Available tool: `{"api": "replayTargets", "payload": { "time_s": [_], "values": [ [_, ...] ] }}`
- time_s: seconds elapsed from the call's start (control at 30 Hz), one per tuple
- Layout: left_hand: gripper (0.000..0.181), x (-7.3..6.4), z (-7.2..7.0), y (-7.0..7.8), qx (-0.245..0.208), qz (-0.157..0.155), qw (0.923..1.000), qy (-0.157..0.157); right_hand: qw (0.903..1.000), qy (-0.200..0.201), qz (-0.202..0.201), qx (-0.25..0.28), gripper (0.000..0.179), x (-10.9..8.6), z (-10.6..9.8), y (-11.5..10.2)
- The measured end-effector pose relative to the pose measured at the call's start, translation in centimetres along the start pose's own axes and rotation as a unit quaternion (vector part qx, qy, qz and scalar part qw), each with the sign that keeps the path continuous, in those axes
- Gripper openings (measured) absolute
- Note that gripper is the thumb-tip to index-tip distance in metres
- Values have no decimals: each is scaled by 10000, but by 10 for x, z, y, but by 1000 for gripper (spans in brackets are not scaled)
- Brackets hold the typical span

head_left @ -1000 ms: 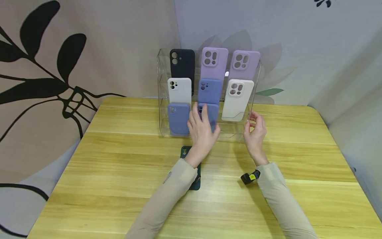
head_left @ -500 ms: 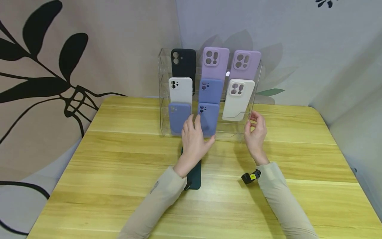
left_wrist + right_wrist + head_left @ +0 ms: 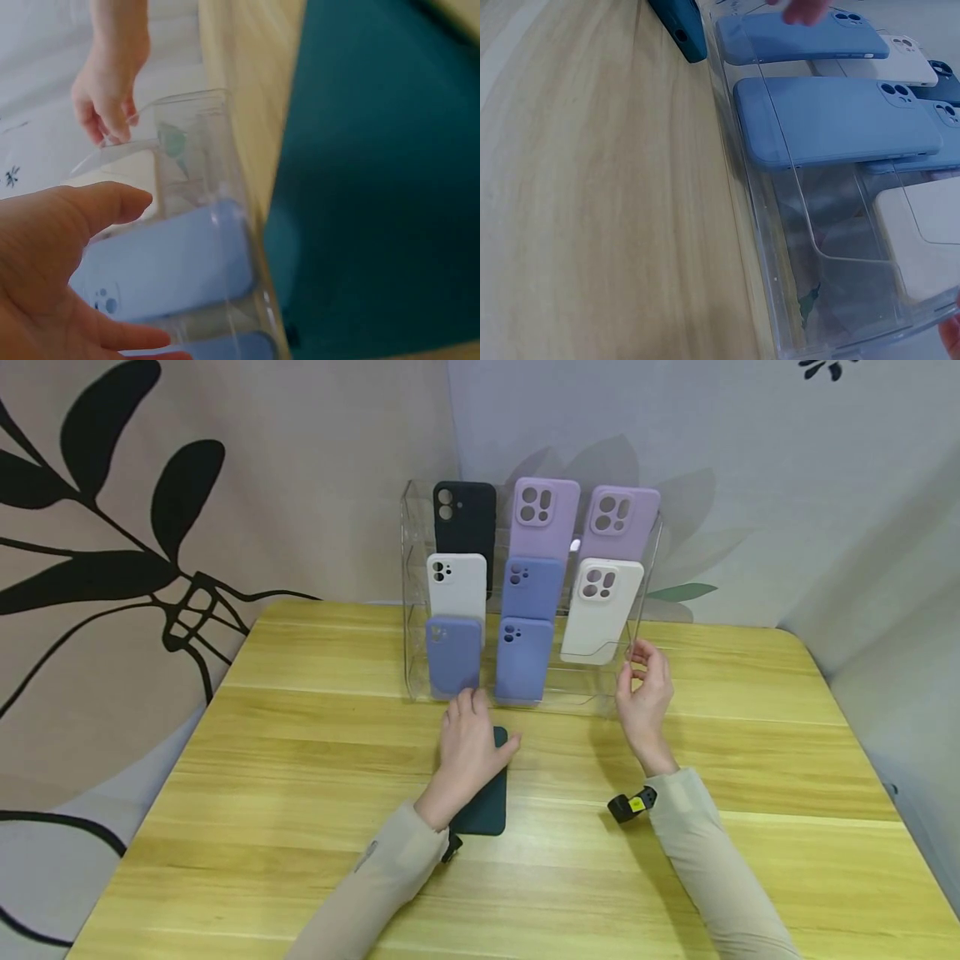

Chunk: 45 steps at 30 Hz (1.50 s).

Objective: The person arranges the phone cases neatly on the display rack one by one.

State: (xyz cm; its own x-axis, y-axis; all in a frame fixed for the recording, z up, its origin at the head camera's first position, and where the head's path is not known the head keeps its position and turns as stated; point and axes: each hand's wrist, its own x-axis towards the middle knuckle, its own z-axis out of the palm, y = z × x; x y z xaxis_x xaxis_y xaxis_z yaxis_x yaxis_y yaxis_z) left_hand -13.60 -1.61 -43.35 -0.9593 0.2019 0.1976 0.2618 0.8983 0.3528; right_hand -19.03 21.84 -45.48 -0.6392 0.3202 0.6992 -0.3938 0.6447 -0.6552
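My left hand [image 3: 468, 739] hovers over a dark green phone case [image 3: 487, 806] lying on the table, its fingers spread and nothing held; the hand covers the case's upper left part. My right hand [image 3: 647, 697] pinches the right side edge of a clear acrylic display rack [image 3: 581, 700]. In the rack's front row stand two blue phone cases, a left one [image 3: 454, 656] and a middle one [image 3: 524, 662]. Behind them are a white case [image 3: 457, 583], another blue case [image 3: 533, 587] and a larger white case [image 3: 602, 610].
At the rack's top row lean a black case [image 3: 465, 518] and two purple cases, one central [image 3: 545, 531] and one at right [image 3: 619, 522]. The rack stands on a wooden table [image 3: 300, 777] close to the wall [image 3: 337, 468]. A small black wrist camera [image 3: 630, 804] sits at the right sleeve.
My left hand has drawn back from the middle blue case in the front row, down and left to over the dark green case. The right hand has stayed at the rack's edge.
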Motion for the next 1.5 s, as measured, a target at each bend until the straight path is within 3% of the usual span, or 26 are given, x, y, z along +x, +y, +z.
{"api": "replayTargets", "payload": {
  "time_s": [0.2,0.6,1.27,1.5],
  "values": [
    [74,-4,4,-7,51,-324,9984,-469,10000,-39,9,22,26,-1,-1,1],
    [73,-9,12,-11,208,-550,9927,-1051,10000,-66,11,33,27,-1,-1,1],
    [82,-9,23,-9,550,-840,9813,-1639,9999,-70,-13,76,28,0,0,1],
    [82,-6,24,-7,309,-904,9803,-1730,9999,-88,-12,63,28,0,-1,1]
  ]
}}
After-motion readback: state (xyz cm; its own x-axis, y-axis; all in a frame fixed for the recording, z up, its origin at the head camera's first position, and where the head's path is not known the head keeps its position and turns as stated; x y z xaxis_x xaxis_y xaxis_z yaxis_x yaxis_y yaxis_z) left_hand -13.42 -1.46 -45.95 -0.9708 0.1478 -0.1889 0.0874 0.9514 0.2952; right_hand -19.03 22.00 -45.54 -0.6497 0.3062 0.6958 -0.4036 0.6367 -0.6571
